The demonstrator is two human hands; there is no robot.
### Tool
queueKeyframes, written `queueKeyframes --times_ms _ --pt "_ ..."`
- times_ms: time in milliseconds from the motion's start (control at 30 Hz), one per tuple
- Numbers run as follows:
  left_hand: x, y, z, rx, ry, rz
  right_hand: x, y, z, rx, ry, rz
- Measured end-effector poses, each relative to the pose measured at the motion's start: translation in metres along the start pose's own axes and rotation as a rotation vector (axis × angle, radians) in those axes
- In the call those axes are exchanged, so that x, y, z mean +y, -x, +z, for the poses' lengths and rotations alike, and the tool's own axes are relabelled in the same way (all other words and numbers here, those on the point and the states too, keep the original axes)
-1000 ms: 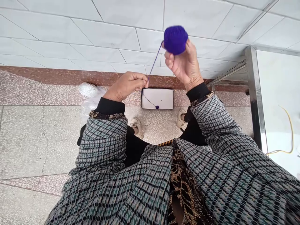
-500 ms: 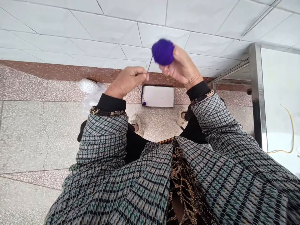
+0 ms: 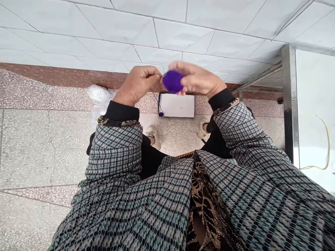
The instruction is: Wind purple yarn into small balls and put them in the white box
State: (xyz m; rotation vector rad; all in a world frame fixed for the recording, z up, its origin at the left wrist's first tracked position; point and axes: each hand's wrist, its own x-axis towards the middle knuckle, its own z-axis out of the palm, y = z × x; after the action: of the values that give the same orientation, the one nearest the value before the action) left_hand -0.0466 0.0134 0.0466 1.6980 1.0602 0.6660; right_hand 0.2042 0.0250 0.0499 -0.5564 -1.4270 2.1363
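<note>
My right hand [image 3: 197, 79], slightly blurred, is closed around a ball of purple yarn [image 3: 172, 81]. To its left, my left hand [image 3: 140, 83] pinches the purple yarn strand [image 3: 155, 97] between thumb and fingers, close beside the ball. From the pinch the strand hangs down to a small purple ball [image 3: 161, 114] at the near left corner of a shallow box [image 3: 178, 105] on the floor. The box has dark sides and a white inside.
A white ball of yarn [image 3: 97, 93] and a clear plastic bag [image 3: 101, 108] lie on the speckled floor at left. White wall tiles [image 3: 117, 26] rise in front. At right stands a metal-framed table [image 3: 290, 104] with a yellow cord [image 3: 327, 146] on its white top.
My right hand has brought the purple yarn ball down and left, close to my left hand, and turned it. My left hand has risen slightly and keeps its pinch on the strand.
</note>
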Motion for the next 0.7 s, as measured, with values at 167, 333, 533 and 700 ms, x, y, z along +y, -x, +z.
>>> queueKeyframes --times_ms 167,333,533,700 --pt "0.007 -0.001 0.012 -0.036 -0.07 -0.015 -0.007 -0.011 0.007 0.49 -0.171 -0.28" --pt "0.02 0.006 0.016 -0.171 -0.063 0.061 0.002 -0.013 0.006 0.474 0.368 0.13" --pt "0.013 0.006 -0.001 0.073 -0.026 -0.06 -0.005 0.001 0.004 -0.039 0.071 0.109" --pt "0.014 0.002 0.011 -0.125 -0.085 -0.012 -0.009 -0.014 0.018 0.516 -0.221 -0.286"
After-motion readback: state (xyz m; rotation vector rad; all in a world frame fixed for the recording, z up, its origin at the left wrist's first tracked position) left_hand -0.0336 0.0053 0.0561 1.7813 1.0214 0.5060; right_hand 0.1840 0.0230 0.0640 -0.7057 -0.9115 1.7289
